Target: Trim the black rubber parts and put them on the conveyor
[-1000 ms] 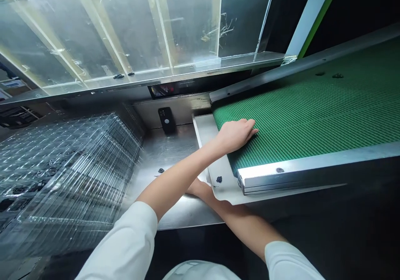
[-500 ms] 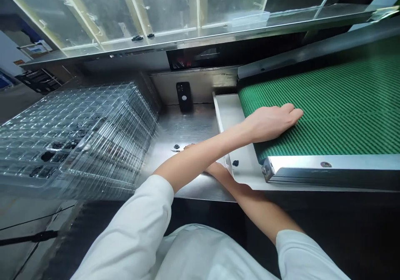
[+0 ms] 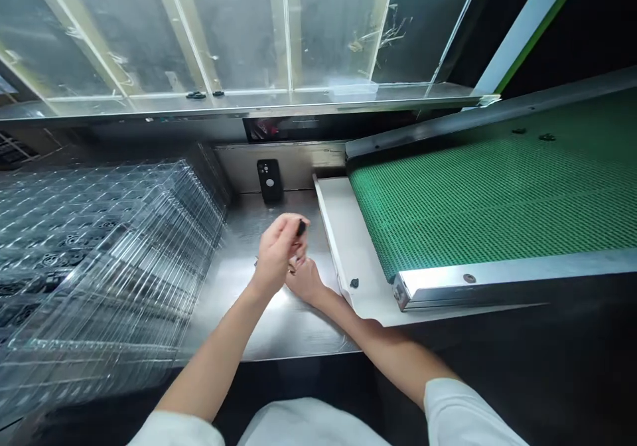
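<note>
My left hand (image 3: 277,250) is raised over the steel tabletop, closed, pinching a small black plastic part (image 3: 301,227) between thumb and fingers. Just below and right of it, my right hand (image 3: 304,279) rests low over the steel, fingers curled. It grips a thin metal tool whose pointed end showed earlier; my left hand now hides most of it. At the left edge of my left hand, a small dark bit (image 3: 256,261) peeks out on the steel. Another small black part (image 3: 354,283) lies on the white tray (image 3: 343,217) to the right.
A green conveyor belt (image 3: 462,200) with a metal rail (image 3: 497,273) runs at right, carrying two black parts (image 3: 547,137). Clear plastic trays (image 3: 164,233) are stacked at left. A black phone (image 3: 270,180) leans against the back wall. A ledge (image 3: 279,104) spans above.
My left hand has come back from over the belt to beside my right hand, with a black part now showing in its fingers. The view has shifted, and two parts show on the belt.
</note>
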`<state>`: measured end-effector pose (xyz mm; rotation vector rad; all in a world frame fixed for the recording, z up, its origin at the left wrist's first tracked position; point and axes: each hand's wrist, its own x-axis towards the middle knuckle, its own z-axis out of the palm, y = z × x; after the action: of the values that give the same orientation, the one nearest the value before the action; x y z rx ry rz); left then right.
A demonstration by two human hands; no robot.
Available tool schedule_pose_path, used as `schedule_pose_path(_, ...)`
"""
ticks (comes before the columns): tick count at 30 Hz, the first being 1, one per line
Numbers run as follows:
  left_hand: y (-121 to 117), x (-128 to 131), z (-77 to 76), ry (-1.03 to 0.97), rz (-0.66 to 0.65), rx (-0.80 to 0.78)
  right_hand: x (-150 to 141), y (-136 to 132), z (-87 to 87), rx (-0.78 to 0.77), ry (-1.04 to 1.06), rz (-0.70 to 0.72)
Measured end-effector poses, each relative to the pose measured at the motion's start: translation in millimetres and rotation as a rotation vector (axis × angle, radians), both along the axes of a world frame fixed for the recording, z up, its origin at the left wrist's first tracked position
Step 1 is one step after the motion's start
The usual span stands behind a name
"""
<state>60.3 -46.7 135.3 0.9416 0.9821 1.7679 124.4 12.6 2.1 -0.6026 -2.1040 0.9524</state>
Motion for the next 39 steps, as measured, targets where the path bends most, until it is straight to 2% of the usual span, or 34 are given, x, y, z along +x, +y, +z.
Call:
schedule_pose_path(3,-35,-34,-32.5,-0.191,0.099,-0.079,-2,-2,0.9,-0.058,0.143,-0.035)
schedule_pose_path(5,-48,-52,-54.1,-0.309,0.143,-0.129,-4,-2,-0.2,-0.108,0.219,-0.084)
schedule_pose_path(8,-48,-68,-79.6,-0.437,0.161,-0.192,-7,-1,-5.3,-0.173,0.290,-0.123)
schedule_pose_path(11,-32,-72,-92.7,-0.506,0.081,-0.230,-13,1,-9.3,-0.224,0.329,-0.127)
schedule_pose_path(14,-12,-75,-98.3,-0.534,-0.057,-0.226,-21,3,-7.0,-0.297,0.394,-0.127)
schedule_pose_path(17,-3,-76,-103.2,-0.530,-0.123,-0.219,-29,5,-2.3,-0.331,0.447,-0.135)
schedule_pose_path(22,-8,-77,-106.2,-0.475,-0.088,-0.227,-32,9,-3.2,-0.199,0.367,-0.228)
schedule_pose_path(28,-12,-73,-102.5,-0.357,-0.051,-0.265,-20,13,-1.2,-0.109,0.318,-0.179)
schedule_pose_path(39,-15,-67,-107.9,-0.295,-0.100,-0.276,-18,4,-5.1,-0.262,0.300,-0.071)
